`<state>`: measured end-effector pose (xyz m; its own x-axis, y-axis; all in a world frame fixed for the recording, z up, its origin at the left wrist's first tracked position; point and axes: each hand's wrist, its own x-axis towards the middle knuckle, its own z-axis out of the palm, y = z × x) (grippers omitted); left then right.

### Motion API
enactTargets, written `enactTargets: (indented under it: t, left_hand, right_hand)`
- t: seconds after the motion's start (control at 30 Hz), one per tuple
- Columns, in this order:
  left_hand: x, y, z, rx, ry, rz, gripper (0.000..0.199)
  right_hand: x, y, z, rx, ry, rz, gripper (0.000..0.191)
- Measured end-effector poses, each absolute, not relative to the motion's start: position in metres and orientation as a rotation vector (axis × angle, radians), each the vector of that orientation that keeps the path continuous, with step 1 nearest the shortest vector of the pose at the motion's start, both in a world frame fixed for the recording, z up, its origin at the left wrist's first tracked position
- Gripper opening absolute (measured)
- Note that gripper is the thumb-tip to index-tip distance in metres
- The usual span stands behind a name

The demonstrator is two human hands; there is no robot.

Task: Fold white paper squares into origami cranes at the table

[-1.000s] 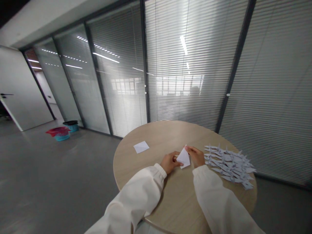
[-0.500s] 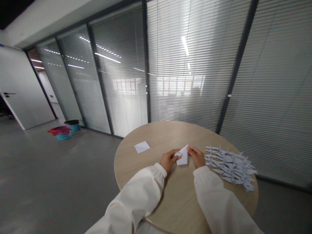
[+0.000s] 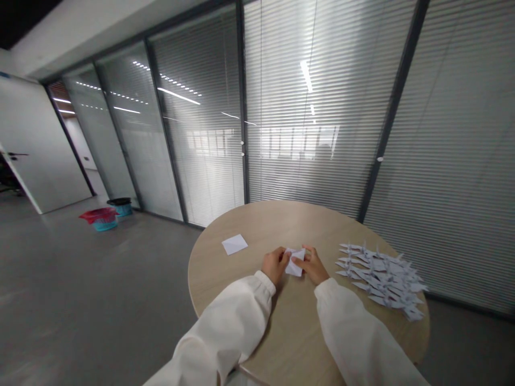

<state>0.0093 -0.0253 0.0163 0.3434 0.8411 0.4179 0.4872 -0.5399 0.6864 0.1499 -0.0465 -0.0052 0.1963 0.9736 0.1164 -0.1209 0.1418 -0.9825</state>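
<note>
Together, left hand and right hand pinch folded paper

White paper, pale wood-grain table, white sleeves

A round wooden desk is carrying a loose white paper square and a heap of paper cranes, while a blue bin draped in red is standing on the floor near slatted-blind glass partitions.
</note>
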Motion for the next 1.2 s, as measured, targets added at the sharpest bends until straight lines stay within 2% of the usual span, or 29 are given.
enactTargets:
  t: [0.3, 0.63, 0.93, 1.13, 1.2]
  left_hand:
    - [0.009, -0.032, 0.018, 2.417, 1.161, 1.007, 0.034]
    - [0.004, -0.012, 0.016, 2.051, 1.256, 1.180, 0.029]
    - [0.004, 0.000, 0.007, 1.810, 1.233, 1.209, 0.030]
    - [0.006, 0.000, 0.004, 1.825, 1.133, 1.149, 0.030]
    - [0.006, 0.000, 0.002, 1.846, 1.117, 1.112, 0.030]
  right_hand:
    - [0.152, -0.042, -0.011, -1.132, -0.993, 1.048, 0.051]
    - [0.152, -0.047, -0.005, -1.042, -1.057, 1.032, 0.057]
    - [0.159, -0.050, -0.006, -1.077, -1.147, 1.044, 0.044]
    - [0.158, -0.052, -0.001, -1.074, -1.189, 0.874, 0.054]
    - [0.159, -0.052, 0.000, -1.095, -1.198, 0.796, 0.052]
